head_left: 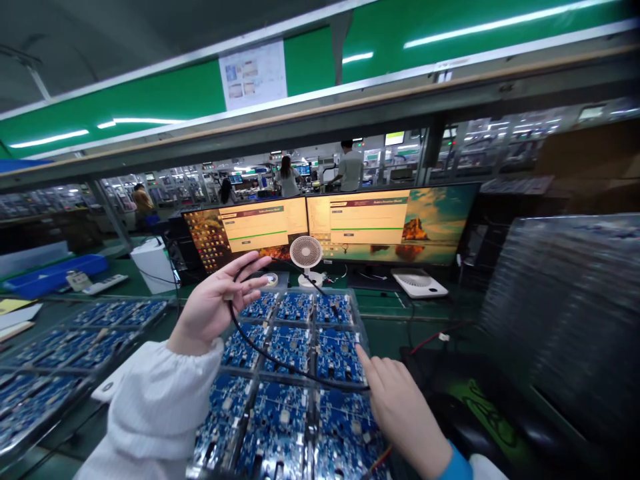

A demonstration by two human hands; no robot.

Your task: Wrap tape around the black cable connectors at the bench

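A black cable [287, 365] sags between my two hands, above a clear tray [361, 320] of blue circuit boards [286, 410]. My left hand [223, 293] is raised over the tray's left side; the cable runs through its fingers, which are partly stretched out. Another stretch of cable leads from those fingertips towards the back boards. At the tray's right edge, my right hand [395, 393] has its index finger extended by a board's white connector, the other fingers curled. The cable runs into this hand; the thumb is hidden.
Two monitors [370, 227] stand behind a small white fan [306, 257]. Another tray of boards [85, 347] lies left, near a blue bin [55, 275]. Stacked clear trays [565, 320] rise at the right. A shelf beam crosses overhead; people stand far behind.
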